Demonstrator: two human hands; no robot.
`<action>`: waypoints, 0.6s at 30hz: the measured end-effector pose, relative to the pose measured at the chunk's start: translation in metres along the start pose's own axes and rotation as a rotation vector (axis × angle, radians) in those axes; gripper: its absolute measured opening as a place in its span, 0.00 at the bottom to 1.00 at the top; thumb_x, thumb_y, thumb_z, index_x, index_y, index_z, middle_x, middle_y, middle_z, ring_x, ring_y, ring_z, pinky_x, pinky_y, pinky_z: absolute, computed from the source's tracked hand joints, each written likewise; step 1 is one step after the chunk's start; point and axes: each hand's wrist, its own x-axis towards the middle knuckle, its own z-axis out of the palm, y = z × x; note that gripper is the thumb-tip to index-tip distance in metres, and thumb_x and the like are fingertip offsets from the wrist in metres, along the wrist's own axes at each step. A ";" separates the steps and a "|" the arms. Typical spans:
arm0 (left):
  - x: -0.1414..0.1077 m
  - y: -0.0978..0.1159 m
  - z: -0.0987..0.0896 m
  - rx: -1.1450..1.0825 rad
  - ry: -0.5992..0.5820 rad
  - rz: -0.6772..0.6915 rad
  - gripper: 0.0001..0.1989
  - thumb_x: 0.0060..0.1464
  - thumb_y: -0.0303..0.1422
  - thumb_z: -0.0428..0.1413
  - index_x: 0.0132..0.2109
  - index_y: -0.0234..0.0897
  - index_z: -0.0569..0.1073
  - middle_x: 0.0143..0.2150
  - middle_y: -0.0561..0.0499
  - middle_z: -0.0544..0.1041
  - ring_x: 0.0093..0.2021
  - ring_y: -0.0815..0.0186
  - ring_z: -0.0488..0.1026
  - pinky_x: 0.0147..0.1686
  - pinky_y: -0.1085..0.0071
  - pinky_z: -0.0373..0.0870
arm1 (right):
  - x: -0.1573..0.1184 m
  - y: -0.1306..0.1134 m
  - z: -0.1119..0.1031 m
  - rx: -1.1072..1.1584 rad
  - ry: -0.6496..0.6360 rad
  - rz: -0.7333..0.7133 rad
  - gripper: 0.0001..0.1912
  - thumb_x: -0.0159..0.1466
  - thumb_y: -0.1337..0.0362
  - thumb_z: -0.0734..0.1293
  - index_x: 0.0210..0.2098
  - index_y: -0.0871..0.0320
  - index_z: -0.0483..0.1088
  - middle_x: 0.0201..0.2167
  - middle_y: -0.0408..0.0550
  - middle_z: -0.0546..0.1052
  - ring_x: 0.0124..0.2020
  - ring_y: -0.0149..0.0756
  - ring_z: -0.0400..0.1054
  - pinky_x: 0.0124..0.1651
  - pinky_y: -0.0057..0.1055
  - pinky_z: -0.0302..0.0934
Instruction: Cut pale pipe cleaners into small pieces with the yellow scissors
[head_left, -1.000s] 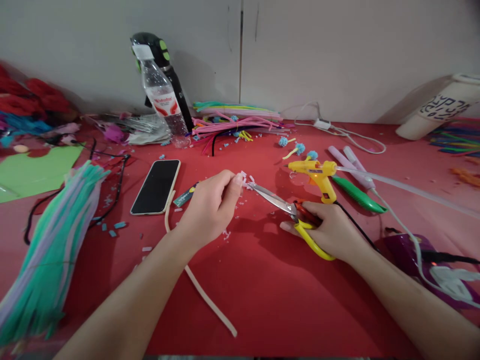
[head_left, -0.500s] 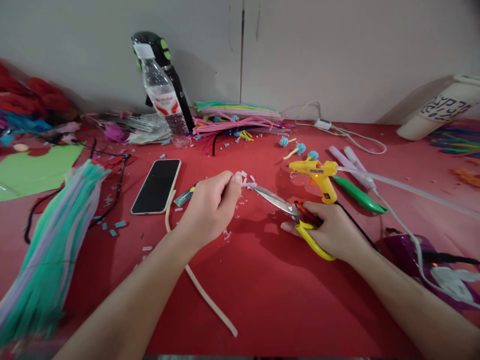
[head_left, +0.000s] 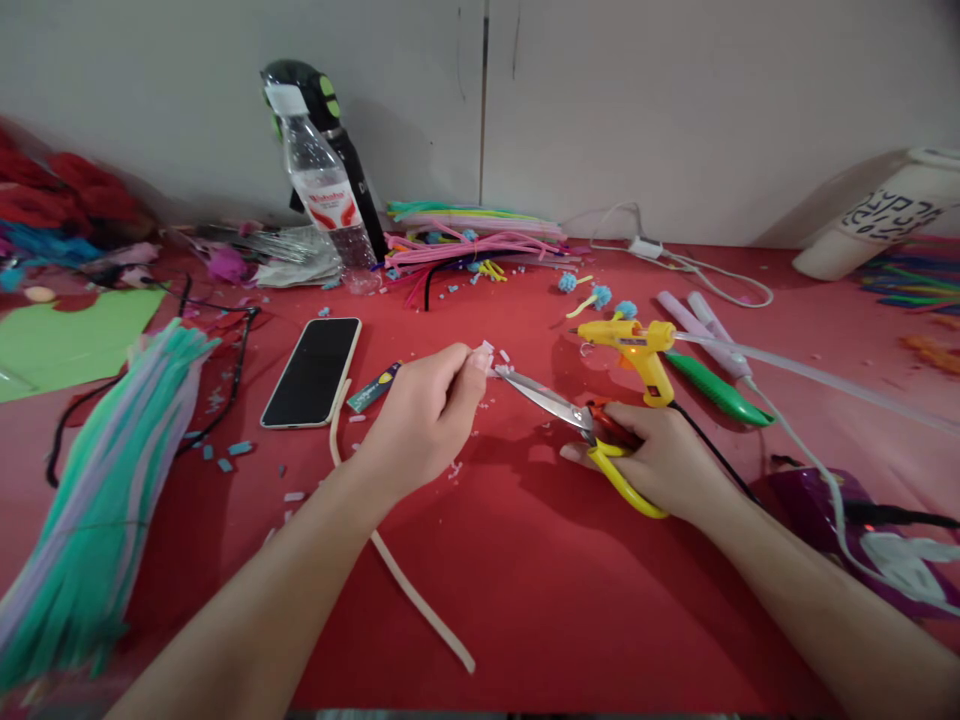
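Observation:
My left hand is closed in a pinch near the middle of the table, with a short pale pink piece of pipe cleaner showing at its fingertips. More cut pale pieces lie just beyond. My right hand grips scissors with yellow and red handles, fingers in the loops. Their blades look nearly closed, the tips pointing at the left fingertips. A cream pipe cleaner runs beneath my left wrist. Beside that hand lies a small dark green packet.
A yellow glue gun stands beyond my right hand, near a green tool and a purple power strip. To the left are a phone and a pipe cleaner bundle. A plastic bottle stands at the back.
My left fingertips have shifted slightly over the pale pieces, and one now shows at the pinch. The scissors and right hand have moved a touch left.

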 end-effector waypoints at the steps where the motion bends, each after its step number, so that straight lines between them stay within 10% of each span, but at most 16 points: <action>1: 0.000 0.000 0.000 0.000 -0.003 -0.001 0.18 0.67 0.36 0.44 0.27 0.37 0.57 0.20 0.58 0.56 0.22 0.73 0.54 0.24 0.69 0.50 | 0.000 0.000 0.000 0.001 0.002 -0.009 0.26 0.51 0.47 0.74 0.22 0.56 0.55 0.20 0.36 0.51 0.23 0.26 0.42 0.21 0.24 0.43; 18: -0.001 -0.002 0.000 -0.008 -0.009 -0.029 0.19 0.67 0.38 0.43 0.27 0.37 0.58 0.20 0.58 0.57 0.21 0.73 0.55 0.24 0.70 0.51 | -0.001 0.000 0.001 0.021 0.025 0.016 0.26 0.50 0.48 0.74 0.21 0.57 0.55 0.19 0.36 0.50 0.23 0.26 0.42 0.21 0.24 0.42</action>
